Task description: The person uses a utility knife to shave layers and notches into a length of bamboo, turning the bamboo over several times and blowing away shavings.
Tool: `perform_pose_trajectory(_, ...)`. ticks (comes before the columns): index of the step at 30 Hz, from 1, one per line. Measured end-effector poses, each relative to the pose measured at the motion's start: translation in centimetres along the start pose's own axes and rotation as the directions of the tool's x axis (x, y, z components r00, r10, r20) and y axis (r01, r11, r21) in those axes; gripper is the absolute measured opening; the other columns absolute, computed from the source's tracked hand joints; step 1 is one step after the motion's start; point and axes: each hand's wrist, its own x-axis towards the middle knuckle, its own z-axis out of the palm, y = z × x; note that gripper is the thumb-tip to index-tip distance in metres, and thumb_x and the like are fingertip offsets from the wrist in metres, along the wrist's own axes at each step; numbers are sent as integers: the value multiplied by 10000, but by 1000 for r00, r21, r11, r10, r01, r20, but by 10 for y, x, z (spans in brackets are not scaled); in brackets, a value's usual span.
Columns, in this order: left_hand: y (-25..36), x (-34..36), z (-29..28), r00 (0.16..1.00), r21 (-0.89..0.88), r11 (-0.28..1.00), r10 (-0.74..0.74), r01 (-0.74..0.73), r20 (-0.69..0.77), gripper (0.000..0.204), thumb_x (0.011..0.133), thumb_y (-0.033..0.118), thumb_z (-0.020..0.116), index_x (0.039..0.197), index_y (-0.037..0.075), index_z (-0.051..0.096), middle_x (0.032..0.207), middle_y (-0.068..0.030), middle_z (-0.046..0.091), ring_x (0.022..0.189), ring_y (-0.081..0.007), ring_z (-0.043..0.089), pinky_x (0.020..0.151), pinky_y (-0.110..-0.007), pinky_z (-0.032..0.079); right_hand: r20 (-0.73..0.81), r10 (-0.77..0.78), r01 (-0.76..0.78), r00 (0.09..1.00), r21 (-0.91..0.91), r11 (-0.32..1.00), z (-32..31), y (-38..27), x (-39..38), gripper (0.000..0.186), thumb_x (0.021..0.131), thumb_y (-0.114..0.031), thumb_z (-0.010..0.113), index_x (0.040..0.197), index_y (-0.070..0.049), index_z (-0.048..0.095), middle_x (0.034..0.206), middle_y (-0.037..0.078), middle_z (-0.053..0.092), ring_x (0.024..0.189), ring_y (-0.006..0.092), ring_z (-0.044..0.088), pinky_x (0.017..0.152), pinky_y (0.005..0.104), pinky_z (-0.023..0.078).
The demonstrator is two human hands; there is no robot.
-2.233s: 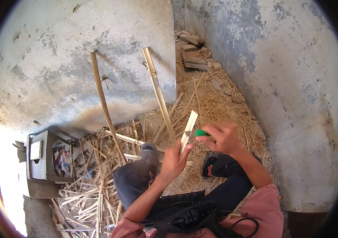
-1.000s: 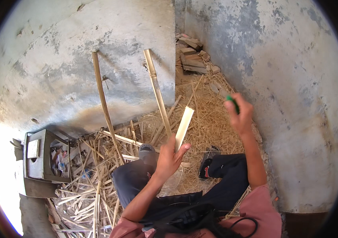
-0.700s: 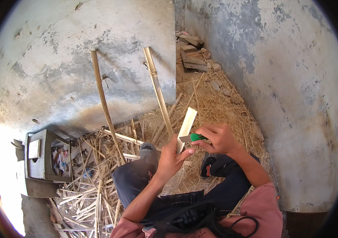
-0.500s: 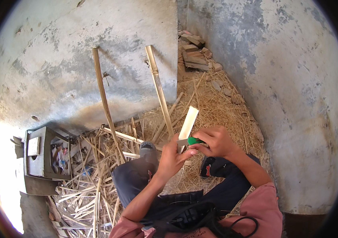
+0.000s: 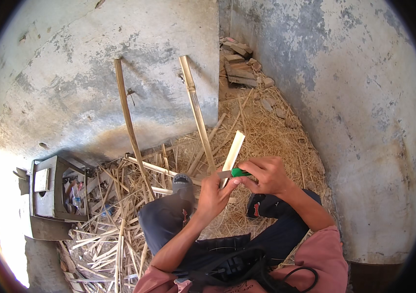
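My left hand (image 5: 213, 195) grips a short, pale split bamboo strip (image 5: 235, 145) upright, tilted slightly to the right, its lower part behind my fingers. My right hand (image 5: 266, 176) is closed on a knife with a green handle (image 5: 239, 172); its grey blade (image 5: 224, 174) lies across the strip just above my left thumb, and the two hands nearly meet there. My bent legs in dark trousers (image 5: 161, 222) are below my forearms, with a grey shoe (image 5: 182, 184) left of the strip.
Two long bamboo pieces (image 5: 196, 110) (image 5: 127, 117) lean on the left wall (image 5: 71, 73). Split strips (image 5: 105, 244) and straw (image 5: 271, 129) cover the floor. An open box (image 5: 47, 195) with litter stands at left; broken bricks (image 5: 239, 75) fill the back corner; another wall (image 5: 364, 122) rises at right.
About a second ago my right hand was raised to the right, away from the strip; it has come down and left, bringing the blade onto the strip by my left thumb.
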Motion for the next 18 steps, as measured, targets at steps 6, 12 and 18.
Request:
perform_pose_trajectory(6,5,1,1,1000,5,1000,-28,28,-8,292,1048,257,730,1138,-21,741,738,-35,637,697,-85,551,618,-326,470,-10,-7,7,1000,-44,999,-5,1,2,221,905,-361,805,976,-168,724,732,-14,666,556,173,650,492,318,480)
perform_pose_trajectory(12,6,0,1,999,-25,1000,1,-2,-33,309,1064,269,708,1119,-34,724,691,-22,612,660,-79,535,571,-321,455,-61,-19,15,998,-64,998,-6,5,3,255,896,-384,815,949,-153,721,696,-4,631,545,193,629,494,335,471)
perform_pose_trajectory(18,16,4,1,1000,-85,996,4,-6,-31,396,1025,343,761,1083,-41,689,662,-102,624,590,-151,541,572,-378,452,-79,-5,-2,997,-90,996,-7,10,2,280,939,-401,794,943,-128,734,674,18,647,515,190,611,482,347,463)
